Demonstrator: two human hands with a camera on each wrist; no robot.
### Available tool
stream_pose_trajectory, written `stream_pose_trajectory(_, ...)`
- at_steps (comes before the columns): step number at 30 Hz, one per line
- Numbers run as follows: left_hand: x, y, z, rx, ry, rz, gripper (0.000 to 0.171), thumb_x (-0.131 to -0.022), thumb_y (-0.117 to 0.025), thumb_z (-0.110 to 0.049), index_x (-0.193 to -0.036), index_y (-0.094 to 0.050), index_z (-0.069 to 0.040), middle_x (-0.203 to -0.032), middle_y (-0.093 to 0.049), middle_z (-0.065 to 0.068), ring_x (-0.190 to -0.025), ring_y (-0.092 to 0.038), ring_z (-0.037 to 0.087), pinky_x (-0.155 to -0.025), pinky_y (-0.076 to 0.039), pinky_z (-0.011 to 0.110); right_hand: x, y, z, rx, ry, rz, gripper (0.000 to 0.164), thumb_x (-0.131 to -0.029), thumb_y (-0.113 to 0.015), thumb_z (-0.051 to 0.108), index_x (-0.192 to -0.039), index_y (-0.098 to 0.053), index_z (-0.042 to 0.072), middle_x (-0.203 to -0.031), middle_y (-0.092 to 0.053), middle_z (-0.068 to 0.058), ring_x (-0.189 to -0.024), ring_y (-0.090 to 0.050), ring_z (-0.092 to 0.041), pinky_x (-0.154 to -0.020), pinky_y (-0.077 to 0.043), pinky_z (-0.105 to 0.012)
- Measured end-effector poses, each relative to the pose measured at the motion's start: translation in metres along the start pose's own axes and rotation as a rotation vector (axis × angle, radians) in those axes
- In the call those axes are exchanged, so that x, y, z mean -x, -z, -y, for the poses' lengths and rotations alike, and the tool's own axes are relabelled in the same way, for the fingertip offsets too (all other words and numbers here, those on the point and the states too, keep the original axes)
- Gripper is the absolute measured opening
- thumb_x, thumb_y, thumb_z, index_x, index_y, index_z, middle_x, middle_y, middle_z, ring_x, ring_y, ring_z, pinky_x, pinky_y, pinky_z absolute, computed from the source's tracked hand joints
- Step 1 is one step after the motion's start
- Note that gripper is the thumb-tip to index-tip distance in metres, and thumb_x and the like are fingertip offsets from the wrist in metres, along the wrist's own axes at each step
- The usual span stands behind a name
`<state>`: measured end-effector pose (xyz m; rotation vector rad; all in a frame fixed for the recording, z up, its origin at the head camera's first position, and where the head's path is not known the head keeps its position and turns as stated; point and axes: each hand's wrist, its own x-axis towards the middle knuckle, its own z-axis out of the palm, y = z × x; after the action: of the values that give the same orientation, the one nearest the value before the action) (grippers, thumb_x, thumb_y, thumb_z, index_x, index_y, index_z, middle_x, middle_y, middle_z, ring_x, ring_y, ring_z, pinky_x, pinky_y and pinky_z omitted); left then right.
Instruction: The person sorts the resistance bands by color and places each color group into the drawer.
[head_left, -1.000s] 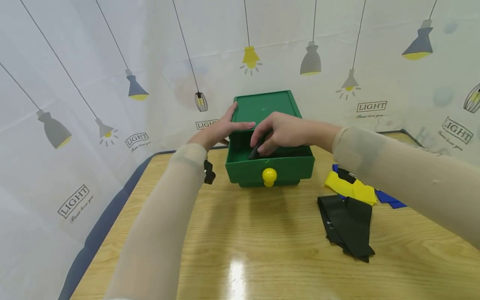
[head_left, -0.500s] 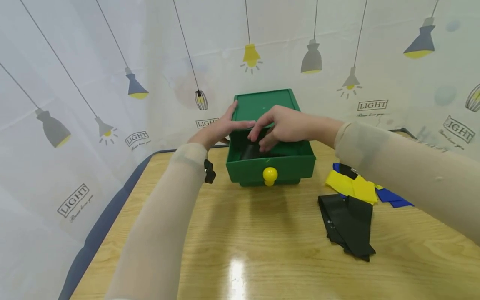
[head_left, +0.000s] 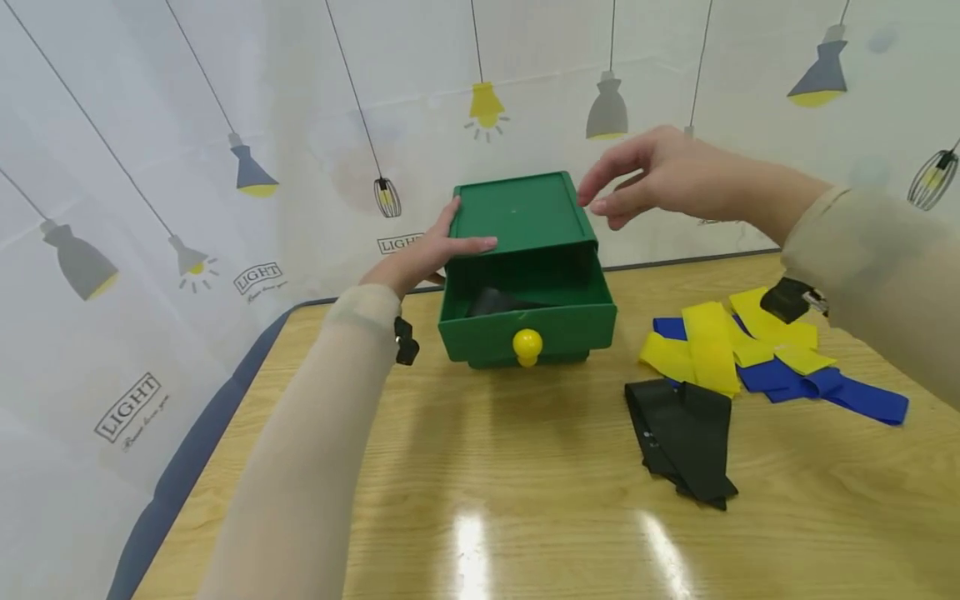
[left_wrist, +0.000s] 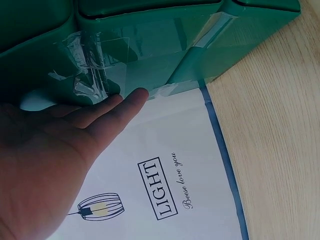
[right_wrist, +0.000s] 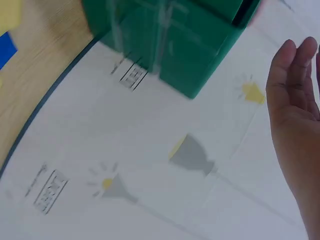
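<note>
A green drawer box (head_left: pixel 517 215) stands at the back of the table, its upper drawer (head_left: pixel 480 335) pulled out by the yellow knob's side. Inside that drawer lies a folded black strip (head_left: pixel 497 302). My left hand (head_left: pixel 422 255) rests along the box's top left edge, thumb over the lid; the left wrist view shows its straight fingers (left_wrist: pixel 122 112) against the taped side wall. My right hand (head_left: pixel 678 179) hovers right of the box, holding nothing, its fingers loosely bent. In the right wrist view, that hand (right_wrist: pixel 295 100) is apart from the box (right_wrist: pixel 185 55).
Right of the box, yellow strips (head_left: pixel 708 346) and blue strips (head_left: pixel 862 398) lie in a loose pile on the wooden table (head_left: pixel 555 500). Nearer me is a folded black strip bundle (head_left: pixel 693 437). A lamp-printed curtain (head_left: pixel 322 108) hangs close behind the box.
My right hand has let go of the black strip in the drawer, then risen out and moved right. The left hand has kept its place on the box. The head view has shifted slightly.
</note>
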<state>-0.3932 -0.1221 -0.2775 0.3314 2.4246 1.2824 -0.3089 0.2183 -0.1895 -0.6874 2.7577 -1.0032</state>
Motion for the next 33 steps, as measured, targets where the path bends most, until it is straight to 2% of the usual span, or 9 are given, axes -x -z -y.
stream_pose_trajectory(3,0.001,0.000,0.000,0.000,-0.003,0.003,0.113,-0.092,-0.069,-0.065,-0.166,0.014,-0.051,-0.182,-0.004,0.005,-0.161,-0.027,0.035,-0.123,-0.038,0.066,0.014,0.013,-0.024,0.022,-0.046,-0.067,0.038,-0.103,-0.069,0.041,-0.134,-0.070,0.020,-0.132,-0.070,0.002,-0.101,-0.074,-0.016,-0.088,-0.056,-0.013)
stream_pose_trajectory(6,0.002,0.004,0.001,-0.001,0.001,-0.002,0.113,-0.092,-0.069,-0.065,-0.166,0.014,-0.052,-0.182,-0.004,0.004,-0.162,-0.026,0.035,-0.123,-0.037,0.066,0.024,0.021,-0.046,-0.025,-0.063,-0.113,0.037,-0.104,-0.070,0.037,-0.134,-0.069,0.016,-0.125,-0.071,0.009,-0.097,-0.073,-0.017,-0.086,-0.058,-0.013)
stream_pose_trajectory(10,0.003,0.006,0.002,-0.005,0.012,-0.007,0.113,-0.092,-0.069,-0.066,-0.166,0.015,-0.053,-0.182,-0.003,0.004,-0.162,-0.026,0.034,-0.124,-0.037,0.065,0.037,0.019,-0.072,-0.098,-0.097,-0.124,0.037,-0.105,-0.070,0.032,-0.135,-0.068,0.012,-0.121,-0.071,0.016,-0.096,-0.073,-0.019,-0.085,-0.060,-0.015)
stream_pose_trajectory(13,0.004,0.007,0.004,-0.008,0.021,-0.009,0.113,-0.092,-0.069,-0.066,-0.165,0.015,-0.053,-0.182,-0.002,0.004,-0.162,-0.026,0.034,-0.124,-0.037,0.065,0.044,0.010,-0.088,-0.102,-0.139,-0.103,0.039,-0.105,-0.069,0.035,-0.137,-0.068,0.013,-0.121,-0.071,0.017,-0.098,-0.073,-0.019,-0.085,-0.060,-0.016)
stream_pose_trajectory(18,0.006,0.007,0.005,-0.011,0.017,-0.012,0.113,-0.092,-0.069,-0.067,-0.165,0.015,-0.053,-0.182,-0.003,0.004,-0.162,-0.026,0.035,-0.124,-0.036,0.065,0.056,-0.006,-0.108,-0.085,-0.185,-0.059,0.040,-0.105,-0.068,0.038,-0.137,-0.067,0.014,-0.116,-0.074,0.007,-0.098,-0.073,-0.020,-0.086,-0.059,-0.020)
stream_pose_trajectory(21,0.005,0.007,0.005,-0.010,0.016,-0.012,0.113,-0.092,-0.069,-0.067,-0.165,0.016,-0.053,-0.182,-0.004,0.005,-0.162,-0.026,0.035,-0.124,-0.037,0.065,0.063,-0.018,-0.121,-0.111,-0.180,-0.028,0.039,-0.106,-0.068,0.034,-0.137,-0.067,0.012,-0.114,-0.075,0.000,-0.098,-0.072,-0.024,-0.086,-0.060,-0.025)
stream_pose_trajectory(25,0.006,0.007,0.003,-0.003,0.010,-0.011,0.112,-0.092,-0.068,-0.065,-0.166,0.015,-0.052,-0.182,-0.004,0.005,-0.162,-0.027,0.036,-0.123,-0.038,0.066,0.069,-0.034,-0.138,-0.117,-0.190,0.002,0.041,-0.106,-0.068,0.034,-0.139,-0.066,0.011,-0.123,-0.075,-0.001,-0.097,-0.073,-0.023,-0.086,-0.061,-0.028)
stream_pose_trajectory(28,0.007,0.007,0.002,-0.001,0.008,-0.010,0.112,-0.092,-0.068,-0.065,-0.166,0.015,-0.051,-0.182,-0.004,0.005,-0.161,-0.027,0.035,-0.123,-0.038,0.066,0.072,-0.044,-0.147,-0.096,-0.222,0.016,0.044,-0.104,-0.069,0.040,-0.139,-0.066,0.014,-0.125,-0.075,-0.003,-0.099,-0.074,-0.023,-0.086,-0.060,-0.029)
stream_pose_trajectory(33,0.008,0.008,0.002,-0.006,0.013,-0.007,0.112,-0.091,-0.069,-0.066,-0.166,0.014,-0.052,-0.182,-0.005,0.005,-0.161,-0.029,0.036,-0.124,-0.038,0.064,0.079,-0.058,-0.162,-0.133,-0.238,0.048,0.046,-0.104,-0.070,0.040,-0.140,-0.065,0.012,-0.128,-0.073,-0.006,-0.099,-0.073,-0.026,-0.086,-0.061,-0.033)
